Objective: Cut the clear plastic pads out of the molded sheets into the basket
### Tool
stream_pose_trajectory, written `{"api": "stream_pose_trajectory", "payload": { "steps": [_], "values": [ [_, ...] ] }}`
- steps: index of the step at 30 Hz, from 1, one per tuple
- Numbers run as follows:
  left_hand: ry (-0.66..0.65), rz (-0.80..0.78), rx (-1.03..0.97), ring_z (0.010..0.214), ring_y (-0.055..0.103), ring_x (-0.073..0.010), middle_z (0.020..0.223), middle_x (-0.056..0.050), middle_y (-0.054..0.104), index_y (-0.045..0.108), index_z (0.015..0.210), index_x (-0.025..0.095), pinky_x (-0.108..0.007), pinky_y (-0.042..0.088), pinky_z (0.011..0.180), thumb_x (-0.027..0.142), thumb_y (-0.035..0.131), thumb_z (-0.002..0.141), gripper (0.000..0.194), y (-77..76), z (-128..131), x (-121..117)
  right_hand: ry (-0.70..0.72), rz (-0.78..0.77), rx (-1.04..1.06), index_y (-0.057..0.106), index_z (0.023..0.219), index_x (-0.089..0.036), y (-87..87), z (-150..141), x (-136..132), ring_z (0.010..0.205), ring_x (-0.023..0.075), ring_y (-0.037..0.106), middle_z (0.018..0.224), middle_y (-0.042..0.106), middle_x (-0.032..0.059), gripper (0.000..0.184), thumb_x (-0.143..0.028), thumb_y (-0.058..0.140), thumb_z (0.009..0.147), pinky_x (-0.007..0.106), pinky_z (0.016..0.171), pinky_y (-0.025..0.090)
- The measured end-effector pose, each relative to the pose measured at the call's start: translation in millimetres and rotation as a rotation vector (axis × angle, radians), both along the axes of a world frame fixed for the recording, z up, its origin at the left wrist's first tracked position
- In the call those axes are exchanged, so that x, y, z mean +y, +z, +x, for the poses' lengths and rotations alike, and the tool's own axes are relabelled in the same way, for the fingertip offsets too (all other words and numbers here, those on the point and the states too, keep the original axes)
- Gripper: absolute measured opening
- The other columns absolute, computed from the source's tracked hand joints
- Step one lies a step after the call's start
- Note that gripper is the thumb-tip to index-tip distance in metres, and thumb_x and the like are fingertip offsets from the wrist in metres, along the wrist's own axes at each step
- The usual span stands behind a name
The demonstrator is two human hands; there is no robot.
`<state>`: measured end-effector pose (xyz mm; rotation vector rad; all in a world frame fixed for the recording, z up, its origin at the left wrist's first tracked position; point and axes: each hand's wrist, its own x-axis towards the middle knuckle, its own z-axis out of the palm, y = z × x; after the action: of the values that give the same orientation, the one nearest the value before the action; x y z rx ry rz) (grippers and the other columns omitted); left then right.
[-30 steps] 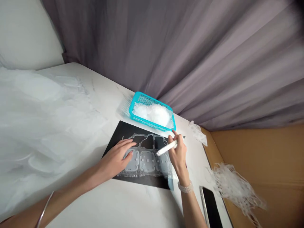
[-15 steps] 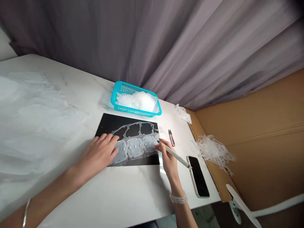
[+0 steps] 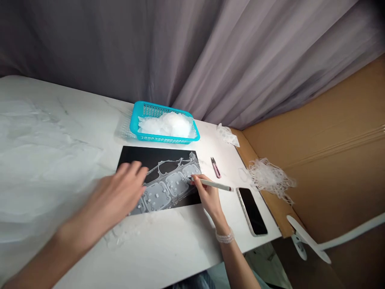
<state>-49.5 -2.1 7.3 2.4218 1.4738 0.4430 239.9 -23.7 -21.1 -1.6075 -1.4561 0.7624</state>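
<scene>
My right fingers (image 3: pixel 197 180) pinch a white craft knife (image 3: pixel 215 184), its tip at the translucent molded sheet (image 3: pixel 177 184) lying on the black mat (image 3: pixel 138 154). My left fingers (image 3: pixel 132 172), blurred and slightly spread, are over the mat's left side, holding nothing I can make out.

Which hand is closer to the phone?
Right. The right hand is just left of the phone; the left hand is farther, over the left side of the black sheet.

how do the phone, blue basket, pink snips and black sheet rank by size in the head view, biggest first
1. black sheet, though partly covered
2. blue basket
3. phone
4. pink snips
</scene>
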Motion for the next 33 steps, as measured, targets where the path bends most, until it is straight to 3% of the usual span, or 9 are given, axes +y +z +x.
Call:
{"api": "stream_pose_trajectory", "payload": {
  "steps": [3, 7, 12, 16, 22, 28, 33],
  "values": [
    [-0.301, 0.015, 0.000, 0.134, 0.046, -0.0326, 0.144, -0.014, 0.054, 0.061, 0.122, 0.020, -0.048, 0.039, 0.103, 0.029, 0.043, 0.094, 0.034, -12.2, 55.8, 9.1, 0.029, 0.022, -0.078, 0.071, 0.089, -0.020, 0.3, -4.5, 6.0, 0.079, 0.0230, 0.066, 0.082, 0.072, 0.0051, 0.033, -0.048, 0.053, 0.095, 0.032, 0.069, 0.049],
    [-0.455, -0.023, -0.111, 0.141, 0.041, -0.0297, 0.149, -0.016, 0.049, 0.056, 0.130, 0.019, -0.050, 0.024, 0.116, 0.026, 0.042, 0.096, 0.038, -36.4, 95.2, 17.2, 0.058, 0.078, -0.154, 0.070, 0.086, -0.022, 2.8, -7.1, 9.6, 0.077, 0.0231, 0.066, 0.081, 0.072, 0.0045, 0.030, -0.044, 0.053, 0.095, 0.034, 0.071, 0.048],
    [-0.461, -0.029, -0.168, 0.143, 0.038, -0.0280, 0.153, -0.014, 0.046, 0.050, 0.137, 0.021, -0.049, 0.018, 0.119, 0.027, 0.039, 0.098, 0.041, -50.0, 94.8, 20.6, 0.114, 0.078, -0.230, 0.070, 0.088, -0.023, 4.7, -10.3, 13.6, 0.077, 0.0233, 0.065, 0.084, 0.072, 0.0054, 0.028, -0.040, 0.049, 0.097, 0.035, 0.072, 0.047],
    [-0.477, -0.060, -0.227, 0.145, 0.035, -0.0319, 0.153, -0.019, 0.044, 0.049, 0.140, 0.017, -0.052, 0.014, 0.120, 0.027, 0.041, 0.097, 0.045, -53.4, 93.9, 19.1, 0.130, 0.107, -0.319, 0.067, 0.087, -0.023, 1.5, -12.6, 17.6, 0.076, 0.0230, 0.064, 0.086, 0.071, 0.0065, 0.028, -0.036, 0.046, 0.099, 0.035, 0.073, 0.047],
    [-0.452, -0.094, -0.323, 0.145, 0.034, -0.0346, 0.154, -0.019, 0.042, 0.048, 0.143, 0.016, -0.055, 0.009, 0.121, 0.029, 0.042, 0.097, 0.049, -56.2, 96.6, 17.2, 0.156, 0.121, -0.500, 0.062, 0.086, -0.022, 1.8, -14.4, 0.3, 0.072, 0.0221, 0.061, 0.082, 0.066, 0.0074, 0.028, -0.030, 0.040, 0.102, 0.036, 0.070, 0.046],
    [-0.461, 0.056, -0.055, 0.143, 0.038, -0.0314, 0.152, -0.019, 0.045, 0.052, 0.140, 0.014, -0.054, 0.017, 0.120, 0.029, 0.038, 0.099, 0.045, -53.5, 97.4, 16.5, 0.346, 0.233, -0.679, 0.062, 0.114, -0.017, -11.0, -8.7, -6.1, 0.096, 0.0264, 0.062, 0.105, 0.065, 0.0153, 0.030, -0.016, 0.035, 0.102, 0.041, 0.084, 0.052],
    [-0.448, 0.226, 0.177, 0.140, 0.042, -0.0275, 0.149, -0.016, 0.050, 0.053, 0.138, 0.012, -0.055, 0.026, 0.117, 0.031, 0.030, 0.102, 0.046, -46.6, 98.2, 14.4, 0.365, 0.322, -0.777, 0.053, 0.136, -0.016, -19.0, -4.1, 2.8, 0.110, 0.0276, 0.060, 0.130, 0.058, 0.0189, 0.042, -0.008, 0.038, 0.098, 0.044, 0.092, 0.055]
  ]
}}
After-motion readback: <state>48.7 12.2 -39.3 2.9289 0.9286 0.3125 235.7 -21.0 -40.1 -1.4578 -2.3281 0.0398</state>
